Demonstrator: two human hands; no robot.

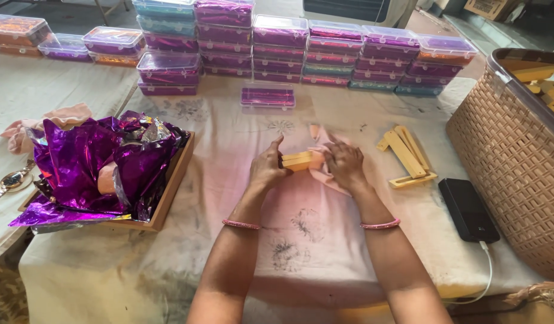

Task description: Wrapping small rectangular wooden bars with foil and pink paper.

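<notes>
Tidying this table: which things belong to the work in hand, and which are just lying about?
In use: left hand, right hand, wooden block, pink cloth.
Lying about: wooden pieces, phone, foil sheets, stacked boxes, basket.

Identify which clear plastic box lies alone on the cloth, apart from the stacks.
The flat purple-filled box lying singly in front of the stacked row; every other box sits in a pile or against its neighbours.

Soft daylight, blurred hands, foil glare
</notes>
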